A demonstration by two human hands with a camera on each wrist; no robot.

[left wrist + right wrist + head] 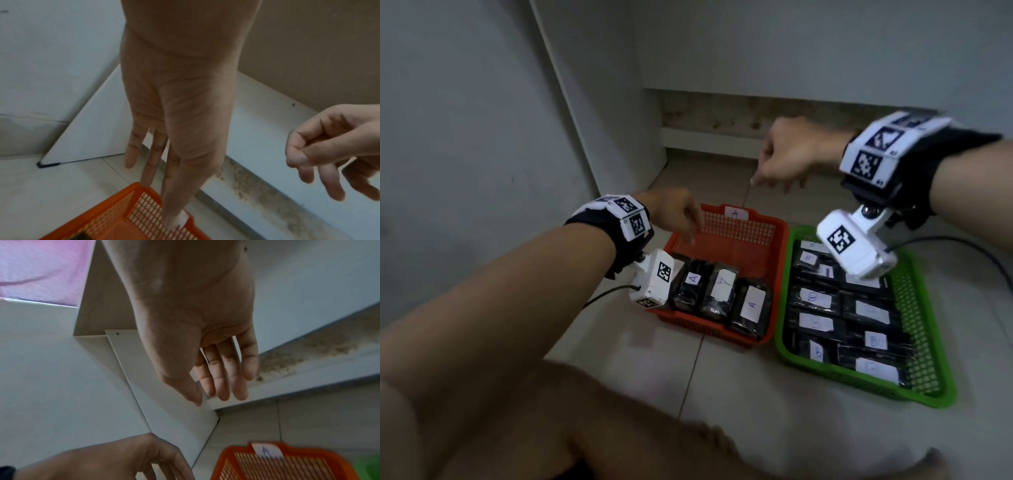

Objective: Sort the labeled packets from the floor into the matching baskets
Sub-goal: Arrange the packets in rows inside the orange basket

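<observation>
The scene is a corner of a room with pale walls and a light tiled floor [722, 383]; a white board [599, 113] leans against the wall on the left side. The person sits on the floor, and a bare leg [524, 421] is visible at the bottom of the head view. Going from left to right, the left hand [671, 214] hangs above the far left corner of the orange basket [779, 274], with the fingers straight and relaxed, pointing down, and it holds nothing. Inside this basket, near the front, stand four black packets [717, 293] close side by side, and the readable white labels on them show the letter A; a small paper tag [736, 213] with A is fixed on the far rim. The right hand [791, 150] is raised higher, above the floor behind the two baskets, with loosely bent fingers pointing down, and it is also empty. Just beside the orange basket, on its right, lies the green basket [928, 329], which is filled with many black packets [822, 301] lying flat; several of their labels show B, and the others are too blurred to read. A black cable [962, 245] runs on the floor at the right edge.
</observation>
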